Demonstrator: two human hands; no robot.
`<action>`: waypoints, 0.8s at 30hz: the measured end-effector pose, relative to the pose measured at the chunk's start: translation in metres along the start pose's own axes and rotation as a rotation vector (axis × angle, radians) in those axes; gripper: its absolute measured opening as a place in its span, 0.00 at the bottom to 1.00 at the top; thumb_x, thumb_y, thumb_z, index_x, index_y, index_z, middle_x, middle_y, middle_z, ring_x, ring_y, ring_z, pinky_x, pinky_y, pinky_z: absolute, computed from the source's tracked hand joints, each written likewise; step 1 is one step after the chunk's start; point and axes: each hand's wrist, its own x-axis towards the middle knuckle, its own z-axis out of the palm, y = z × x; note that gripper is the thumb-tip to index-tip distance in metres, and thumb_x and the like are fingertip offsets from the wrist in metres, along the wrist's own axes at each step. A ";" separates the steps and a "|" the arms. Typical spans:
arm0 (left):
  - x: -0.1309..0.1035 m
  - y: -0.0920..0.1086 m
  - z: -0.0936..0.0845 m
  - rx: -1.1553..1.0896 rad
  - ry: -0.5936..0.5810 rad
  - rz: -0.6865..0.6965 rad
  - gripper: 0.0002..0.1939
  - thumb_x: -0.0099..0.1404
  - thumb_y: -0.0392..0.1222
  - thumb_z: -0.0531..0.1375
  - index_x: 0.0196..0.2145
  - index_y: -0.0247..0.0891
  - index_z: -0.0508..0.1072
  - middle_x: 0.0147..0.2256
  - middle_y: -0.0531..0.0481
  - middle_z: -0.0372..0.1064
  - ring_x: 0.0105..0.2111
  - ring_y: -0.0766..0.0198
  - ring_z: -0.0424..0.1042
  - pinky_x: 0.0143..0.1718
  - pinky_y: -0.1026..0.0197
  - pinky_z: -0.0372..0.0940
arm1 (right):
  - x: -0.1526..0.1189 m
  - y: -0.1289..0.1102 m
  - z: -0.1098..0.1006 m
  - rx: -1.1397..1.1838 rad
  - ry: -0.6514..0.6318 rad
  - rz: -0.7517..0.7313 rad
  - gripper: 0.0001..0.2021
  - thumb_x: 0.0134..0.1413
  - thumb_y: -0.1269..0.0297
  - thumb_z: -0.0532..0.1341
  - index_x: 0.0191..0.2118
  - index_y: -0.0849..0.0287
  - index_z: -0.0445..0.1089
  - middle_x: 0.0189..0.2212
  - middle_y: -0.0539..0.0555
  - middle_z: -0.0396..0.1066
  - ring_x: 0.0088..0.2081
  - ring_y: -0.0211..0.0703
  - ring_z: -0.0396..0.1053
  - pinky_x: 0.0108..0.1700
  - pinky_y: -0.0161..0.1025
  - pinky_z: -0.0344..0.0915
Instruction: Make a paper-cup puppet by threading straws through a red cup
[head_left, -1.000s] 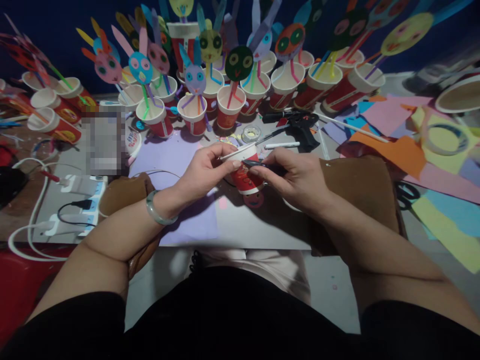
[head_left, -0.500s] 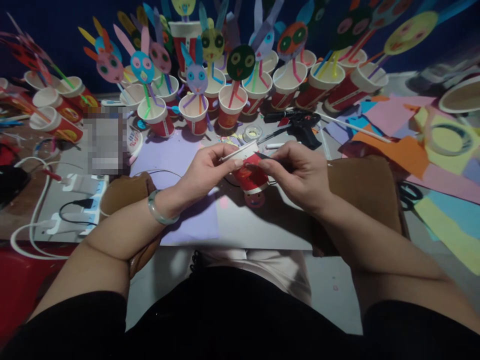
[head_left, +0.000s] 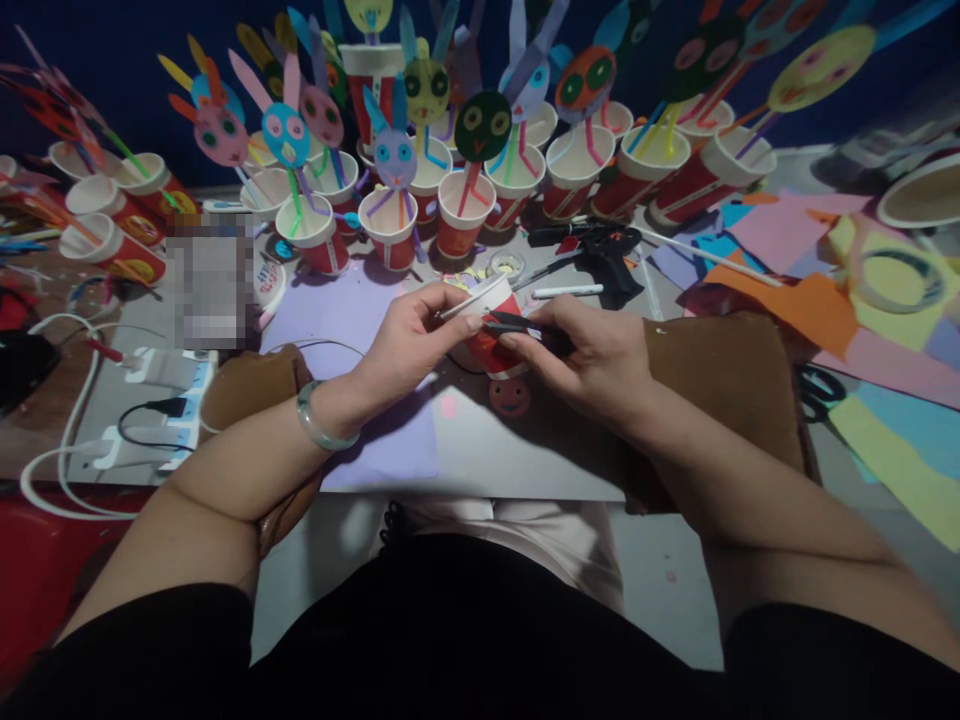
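Note:
My left hand (head_left: 416, 335) is closed on the rim of a red and white paper cup (head_left: 489, 352), which is tilted over the table. In my right hand (head_left: 604, 350) is a slim black pointed tool (head_left: 516, 322); its exact kind is hard to make out. The tool's tip is at the cup's side, close to my left thumb. Just below the cup's base lies a small pink paper face (head_left: 510, 397) on the table.
Red cups (head_left: 390, 240) with paper animal heads on straws line the back. A glue gun (head_left: 611, 270), a white pen (head_left: 568, 291) and a tape roll (head_left: 505, 265) lie beyond my hands. Coloured paper (head_left: 780, 240) is at right, a power strip (head_left: 176, 400) at left.
My right hand has turned and lowered slightly, and more of the black tool shows. Its tip has moved left across the cup. My left hand stays about where it was.

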 end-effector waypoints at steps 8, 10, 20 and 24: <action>-0.001 -0.002 -0.002 0.134 0.021 0.111 0.21 0.59 0.60 0.72 0.31 0.39 0.76 0.32 0.50 0.73 0.33 0.65 0.70 0.37 0.59 0.66 | -0.001 -0.003 -0.006 -0.044 -0.055 0.014 0.20 0.68 0.44 0.56 0.38 0.54 0.77 0.25 0.54 0.75 0.27 0.44 0.69 0.30 0.41 0.56; -0.001 -0.002 -0.001 0.163 0.029 0.137 0.21 0.59 0.60 0.72 0.31 0.39 0.76 0.32 0.50 0.73 0.33 0.64 0.70 0.38 0.59 0.66 | -0.001 -0.004 -0.006 -0.055 -0.070 0.008 0.20 0.69 0.45 0.56 0.39 0.54 0.78 0.25 0.54 0.75 0.27 0.45 0.70 0.30 0.41 0.56; -0.001 -0.002 0.000 0.138 0.024 0.127 0.21 0.58 0.59 0.73 0.31 0.38 0.76 0.32 0.49 0.76 0.34 0.64 0.73 0.40 0.59 0.67 | -0.002 -0.002 -0.008 -0.122 -0.073 -0.029 0.22 0.70 0.43 0.53 0.42 0.52 0.78 0.24 0.54 0.75 0.27 0.46 0.70 0.29 0.41 0.55; -0.002 -0.003 0.000 0.129 0.022 0.117 0.21 0.58 0.59 0.73 0.31 0.38 0.76 0.32 0.50 0.76 0.35 0.64 0.73 0.40 0.59 0.67 | -0.002 -0.002 -0.008 -0.102 -0.084 -0.024 0.22 0.70 0.44 0.54 0.41 0.53 0.78 0.25 0.54 0.75 0.27 0.46 0.70 0.30 0.41 0.55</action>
